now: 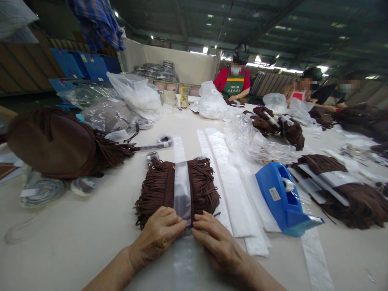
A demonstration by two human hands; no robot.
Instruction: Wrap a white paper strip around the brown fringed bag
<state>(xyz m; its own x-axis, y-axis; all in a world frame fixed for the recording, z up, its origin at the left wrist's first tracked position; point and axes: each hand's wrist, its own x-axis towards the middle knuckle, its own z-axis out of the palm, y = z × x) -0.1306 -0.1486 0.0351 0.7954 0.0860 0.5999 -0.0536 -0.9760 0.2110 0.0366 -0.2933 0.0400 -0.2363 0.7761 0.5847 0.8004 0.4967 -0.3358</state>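
A dark brown fringed bag (160, 182) lies flat in front of me, fringes out to both sides. A translucent plastic strip (182, 194) runs over its middle and continues under it across the table towards me. With fingers curled, my left hand (160, 230) grips the bag's near edge just left of the strip. On the other side, my right hand (216, 238) closes on the same edge, its fingertips close to the left ones. What the fingertips pinch is partly hidden.
A blue tape dispenser (275, 198) stands right of several white strips (227, 182). Wrapped fringed pieces (348, 186) lie farther right. A round brown fringed bag (51, 141) and plastic-wrapped goods (112, 113) are at left. Across the table a person (233, 81) works; others sit at right.
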